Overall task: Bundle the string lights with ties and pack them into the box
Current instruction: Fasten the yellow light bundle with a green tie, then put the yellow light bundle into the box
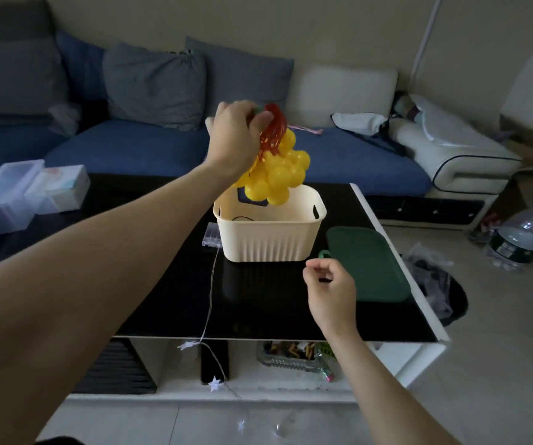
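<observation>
Over the black bench [162,268], my left hand [233,136] fingers clamp the yellow bulb bundle [278,175]; I should lower it centred into the cream box [268,239], right hand [329,284] loosely curled, empty

no readable text, labels or numbers anywhere

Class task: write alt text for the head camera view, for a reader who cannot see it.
A person's left hand holds a bundle of yellow ball string lights by its red wires above an open cream box on a black table. The right hand hovers near a green lid.
</observation>
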The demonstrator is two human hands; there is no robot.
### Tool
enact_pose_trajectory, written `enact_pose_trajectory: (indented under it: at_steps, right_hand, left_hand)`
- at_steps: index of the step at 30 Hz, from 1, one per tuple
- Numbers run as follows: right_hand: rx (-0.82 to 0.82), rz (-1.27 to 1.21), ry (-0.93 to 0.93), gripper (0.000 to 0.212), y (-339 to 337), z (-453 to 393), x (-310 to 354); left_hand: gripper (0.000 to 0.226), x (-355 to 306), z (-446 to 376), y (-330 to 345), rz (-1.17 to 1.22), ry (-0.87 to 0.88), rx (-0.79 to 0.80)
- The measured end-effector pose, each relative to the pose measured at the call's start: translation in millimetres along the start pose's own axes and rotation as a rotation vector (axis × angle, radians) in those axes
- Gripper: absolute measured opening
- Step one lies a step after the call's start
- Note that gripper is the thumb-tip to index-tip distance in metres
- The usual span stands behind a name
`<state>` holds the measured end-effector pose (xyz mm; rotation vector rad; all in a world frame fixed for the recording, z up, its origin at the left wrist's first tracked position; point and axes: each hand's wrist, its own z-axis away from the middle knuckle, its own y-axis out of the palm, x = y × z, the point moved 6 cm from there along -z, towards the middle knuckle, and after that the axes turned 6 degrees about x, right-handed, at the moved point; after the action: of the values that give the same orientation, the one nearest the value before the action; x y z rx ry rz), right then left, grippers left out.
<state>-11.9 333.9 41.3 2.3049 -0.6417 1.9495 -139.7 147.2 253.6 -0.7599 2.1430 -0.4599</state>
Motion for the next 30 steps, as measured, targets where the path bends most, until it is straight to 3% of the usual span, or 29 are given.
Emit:
enact_pose_trajectory:
  at_steps: [6, 12, 17, 21, 23, 27, 30]
  right_hand:
    - [0.068, 0.066, 0.018, 0.010, 6, -4, -8]
    - [0.128, 0.097, 0.035, 0.011, 20, -8, -17]
    - [0.204, 0.133, 0.031, 0.011, 30, -6, -18]
    - [0.253, 0.153, 0.056, 0.011, 33, -2, -20]
    - [0.257, 0.164, 0.057, 0.011, 32, -1, -18]
    - [0.255, 0.160, 0.036, 0.011, 30, 4, -11]
    - [0.276, 0.159, 0.024, 0.009, 30, 8, -9]
  left_hand:
    - [0.019, 27, -13, 37, -0.171, 0.056, 0.016]
    - [0.018, 65, 7, 92, -0.408, 0.039, 0.314]
    - [0.027, 79, 26, 118, -0.174, -0.143, 0.519]
    - [0.048, 69, 36, 122, -0.216, -0.135, 0.808]
    - [0.055, 71, 39, 122, -0.298, -0.132, 0.831]
    - [0.055, 81, 37, 120, -0.367, -0.159, 0.709]
    - [0.055, 87, 37, 136, -0.341, -0.178, 0.841]
